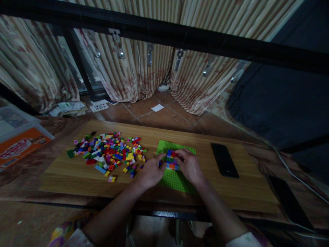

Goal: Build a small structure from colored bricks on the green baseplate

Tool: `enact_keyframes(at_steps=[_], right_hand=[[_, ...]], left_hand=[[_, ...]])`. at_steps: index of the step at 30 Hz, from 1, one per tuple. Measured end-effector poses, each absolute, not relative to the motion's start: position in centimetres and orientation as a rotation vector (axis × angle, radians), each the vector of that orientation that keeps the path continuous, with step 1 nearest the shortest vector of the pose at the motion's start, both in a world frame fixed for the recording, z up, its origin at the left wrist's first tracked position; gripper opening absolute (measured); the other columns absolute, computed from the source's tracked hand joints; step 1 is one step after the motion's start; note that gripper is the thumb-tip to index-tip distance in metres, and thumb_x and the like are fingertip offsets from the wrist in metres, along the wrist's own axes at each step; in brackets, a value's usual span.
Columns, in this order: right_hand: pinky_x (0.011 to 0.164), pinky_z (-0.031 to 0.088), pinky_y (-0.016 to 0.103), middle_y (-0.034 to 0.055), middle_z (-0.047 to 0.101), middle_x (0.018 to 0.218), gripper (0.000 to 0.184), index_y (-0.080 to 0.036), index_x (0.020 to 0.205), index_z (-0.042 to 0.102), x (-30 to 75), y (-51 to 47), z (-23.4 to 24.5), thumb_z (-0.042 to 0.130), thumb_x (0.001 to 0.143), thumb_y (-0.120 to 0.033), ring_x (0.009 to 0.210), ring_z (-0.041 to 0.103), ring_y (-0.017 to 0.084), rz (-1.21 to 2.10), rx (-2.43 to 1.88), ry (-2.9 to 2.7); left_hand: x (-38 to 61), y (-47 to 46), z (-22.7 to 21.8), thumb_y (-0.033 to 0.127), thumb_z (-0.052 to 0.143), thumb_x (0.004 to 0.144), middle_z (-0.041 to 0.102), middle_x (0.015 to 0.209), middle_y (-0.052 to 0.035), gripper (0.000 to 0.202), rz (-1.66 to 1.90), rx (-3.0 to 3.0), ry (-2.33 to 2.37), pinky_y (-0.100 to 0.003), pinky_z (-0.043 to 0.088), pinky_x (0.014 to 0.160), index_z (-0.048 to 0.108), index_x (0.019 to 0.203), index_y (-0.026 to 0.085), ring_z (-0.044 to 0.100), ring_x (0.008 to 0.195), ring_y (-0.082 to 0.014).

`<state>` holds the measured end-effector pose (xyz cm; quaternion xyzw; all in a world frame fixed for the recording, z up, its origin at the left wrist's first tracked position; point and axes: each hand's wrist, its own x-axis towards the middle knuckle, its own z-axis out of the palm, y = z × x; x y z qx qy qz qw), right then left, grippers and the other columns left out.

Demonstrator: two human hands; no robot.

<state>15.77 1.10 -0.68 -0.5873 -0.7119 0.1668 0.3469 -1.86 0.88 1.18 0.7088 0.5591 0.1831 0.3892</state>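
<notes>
A block of building bricks (170, 159) in blue, green, purple, orange and other colours stands on a bright green studded baseplate (177, 181). My left hand (153, 171) is at its left side, fingers curled, with a small dark blue brick (160, 162) showing between thumb and forefinger. From the right, my right hand (189, 166) reaches over the block, its fingertips pinched on a red brick (174, 154) at the top far corner. Whether that red brick is fully seated cannot be seen. The fingers partly cover the block's right side.
Loose bricks (110, 151) lie scattered left of the baseplate on the wooden board (82, 181). A black phone (224, 160) lies to the right, with another dark flat device (290, 199) beyond. An orange-labelled plastic box (23, 144) stands far left. A dark metal bar (154, 25) crosses above.
</notes>
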Motion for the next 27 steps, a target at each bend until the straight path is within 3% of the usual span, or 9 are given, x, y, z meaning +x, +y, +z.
enact_keyframes(at_steps=[13, 27], right_hand=[[0.071, 0.049, 0.029, 0.0026, 0.062, 0.084, 0.011, -0.020, 0.084, 0.064, 15.7, 1.4, -1.1, 0.055, 0.081, -0.014, 0.075, 0.060, 0.015, 0.460, -1.515, -1.804], [0.071, 0.047, 0.029, 0.0029, 0.062, 0.081, 0.012, -0.020, 0.079, 0.066, 15.3, 1.4, -0.9, 0.056, 0.084, -0.017, 0.074, 0.059, 0.016, 0.397, -1.503, -1.834]], left_hand=[[-1.5, 0.5, 0.1, 0.024, 0.044, 0.086, 0.070, 0.103, -0.0087, 0.049, 0.439, 2.021, 1.411, -0.032, 0.045, 0.090, 0.047, 0.135, 0.018, 0.065, 0.095, -0.0214], [-1.0, 0.1, -0.7, 0.021, 0.038, 0.090, 0.068, 0.104, -0.0088, 0.055, 0.295, 2.374, 1.418, -0.031, 0.049, 0.080, 0.031, 0.144, 0.022, 0.066, 0.088, -0.0198]])
